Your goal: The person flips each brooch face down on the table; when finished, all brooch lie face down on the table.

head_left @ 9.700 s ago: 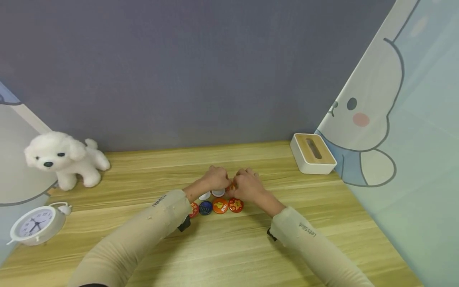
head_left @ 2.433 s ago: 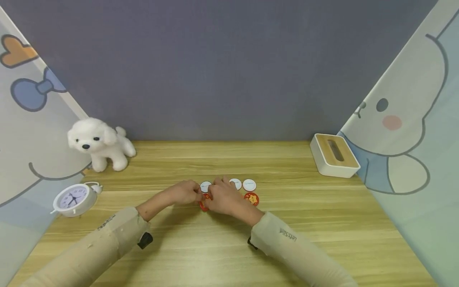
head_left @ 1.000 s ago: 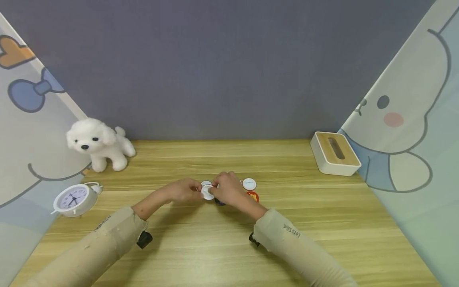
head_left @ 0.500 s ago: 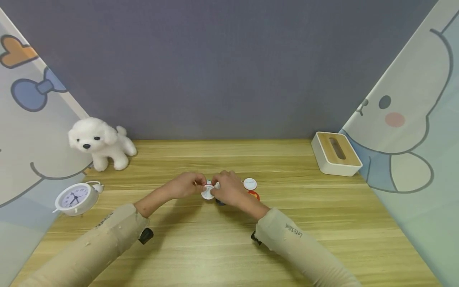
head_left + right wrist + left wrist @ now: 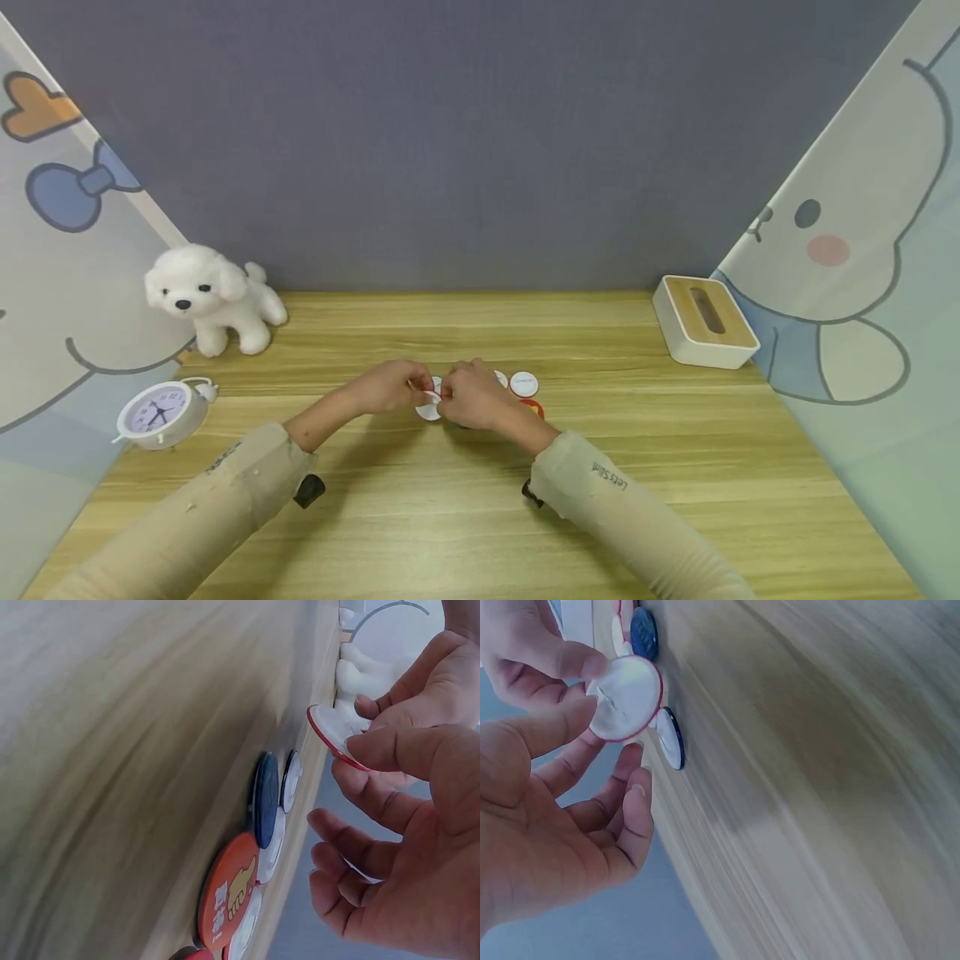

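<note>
A round pin badge with a red rim [image 5: 634, 697] is held above the table, its white back and pin showing. My left hand [image 5: 386, 387] pinches one side of it between thumb and fingers. My right hand [image 5: 476, 396] pinches the opposite side. Below the hands, in the right wrist view, lie a dark blue badge [image 5: 265, 799] and an orange badge with a thumbs-up [image 5: 229, 892], both face up. A white-backed badge with a dark rim [image 5: 291, 780] lies beyond the blue one. Right of my hand are another white-backed badge [image 5: 524, 384] and a partly hidden red badge [image 5: 533, 407].
On the wooden table [image 5: 465, 517], a white toy dog [image 5: 217, 296] stands at the back left, with a white alarm clock [image 5: 161, 414] in front of it. A white tissue box with a wooden lid [image 5: 705, 323] sits at the back right. A grey panel rises behind.
The left front red badge has been picked up and turned to show its white back. In the last second both hands keep hold of it while it tilts. Earlier, the hands worked among the back-row badges.
</note>
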The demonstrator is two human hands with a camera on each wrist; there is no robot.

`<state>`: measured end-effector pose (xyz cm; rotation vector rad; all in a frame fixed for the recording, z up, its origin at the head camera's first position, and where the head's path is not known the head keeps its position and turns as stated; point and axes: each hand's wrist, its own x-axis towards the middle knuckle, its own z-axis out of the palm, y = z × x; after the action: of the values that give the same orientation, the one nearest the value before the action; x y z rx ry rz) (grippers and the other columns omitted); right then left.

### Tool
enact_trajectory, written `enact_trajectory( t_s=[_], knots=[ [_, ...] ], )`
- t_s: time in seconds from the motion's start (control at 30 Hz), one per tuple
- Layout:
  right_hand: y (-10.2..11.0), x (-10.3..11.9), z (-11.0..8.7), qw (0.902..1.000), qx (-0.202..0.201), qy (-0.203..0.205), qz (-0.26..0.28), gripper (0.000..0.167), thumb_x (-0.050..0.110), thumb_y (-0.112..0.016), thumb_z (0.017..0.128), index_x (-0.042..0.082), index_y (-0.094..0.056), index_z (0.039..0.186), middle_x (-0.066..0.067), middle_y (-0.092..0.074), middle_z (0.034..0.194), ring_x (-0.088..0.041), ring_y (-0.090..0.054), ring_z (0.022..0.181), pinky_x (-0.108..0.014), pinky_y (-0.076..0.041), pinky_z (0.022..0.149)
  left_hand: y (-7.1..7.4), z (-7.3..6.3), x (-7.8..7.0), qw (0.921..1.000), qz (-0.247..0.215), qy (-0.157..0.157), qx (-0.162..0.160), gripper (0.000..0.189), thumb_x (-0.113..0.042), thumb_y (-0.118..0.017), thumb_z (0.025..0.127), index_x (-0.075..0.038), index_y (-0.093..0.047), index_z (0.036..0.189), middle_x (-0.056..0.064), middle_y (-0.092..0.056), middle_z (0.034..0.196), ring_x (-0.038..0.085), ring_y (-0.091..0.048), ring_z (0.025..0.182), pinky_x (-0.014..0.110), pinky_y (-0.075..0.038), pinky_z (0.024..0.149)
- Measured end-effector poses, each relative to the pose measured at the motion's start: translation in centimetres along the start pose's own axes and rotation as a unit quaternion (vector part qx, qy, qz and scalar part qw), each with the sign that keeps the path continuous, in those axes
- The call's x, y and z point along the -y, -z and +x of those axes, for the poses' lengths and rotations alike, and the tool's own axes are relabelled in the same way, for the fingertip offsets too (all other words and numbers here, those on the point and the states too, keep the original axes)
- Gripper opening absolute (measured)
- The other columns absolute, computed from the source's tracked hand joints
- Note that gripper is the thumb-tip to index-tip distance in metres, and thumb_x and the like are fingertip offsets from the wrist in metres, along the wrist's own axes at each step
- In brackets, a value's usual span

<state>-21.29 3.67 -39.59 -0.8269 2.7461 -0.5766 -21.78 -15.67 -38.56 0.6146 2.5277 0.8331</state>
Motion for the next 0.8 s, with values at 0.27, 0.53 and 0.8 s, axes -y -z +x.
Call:
enact_trajectory(
  t_s=[0.27,0.53,0.8],
  knots=[
    [-0.1,-0.4,0.2,0.9998,-0.008,-0.016,-0.003,0.019,0.024,-0.065,0.09,0.021,-0.065,0.071,-0.003,-0.066,0.11,-0.023,-0.051,0.094,-0.034,-0.042,0.075,-0.1,-0.1,1.3,0.9999,0.012,0.007,-0.005,0.008,-0.013,-0.066,0.096,-0.007,-0.07,0.096,0.005,-0.07,0.096,0.016,-0.058,0.084,0.031,-0.048,0.072],
    [-0.5,-0.2,0.4,0.9994,-0.015,-0.009,-0.031,0.006,0.02,-0.065,0.09,0.018,-0.07,0.092,-0.003,-0.065,0.111,-0.023,-0.051,0.095,-0.039,-0.044,0.083,-0.3,0.1,1.0,0.9995,0.029,0.002,0.013,0.01,-0.012,-0.067,0.095,-0.004,-0.07,0.089,0.003,-0.067,0.083,0.012,-0.049,0.071,0.025,-0.041,0.064],
    [-0.8,-0.1,0.7,0.9981,0.001,-0.014,-0.06,0.016,0.021,-0.067,0.088,0.022,-0.065,0.072,0.001,-0.063,0.103,-0.021,-0.05,0.094,-0.037,-0.042,0.081,-0.7,0.6,0.9,0.9992,0.026,0.031,0.006,0.01,-0.016,-0.068,0.095,-0.007,-0.071,0.09,0.0,-0.067,0.083,0.012,-0.05,0.072,0.025,-0.041,0.064]
  ],
)
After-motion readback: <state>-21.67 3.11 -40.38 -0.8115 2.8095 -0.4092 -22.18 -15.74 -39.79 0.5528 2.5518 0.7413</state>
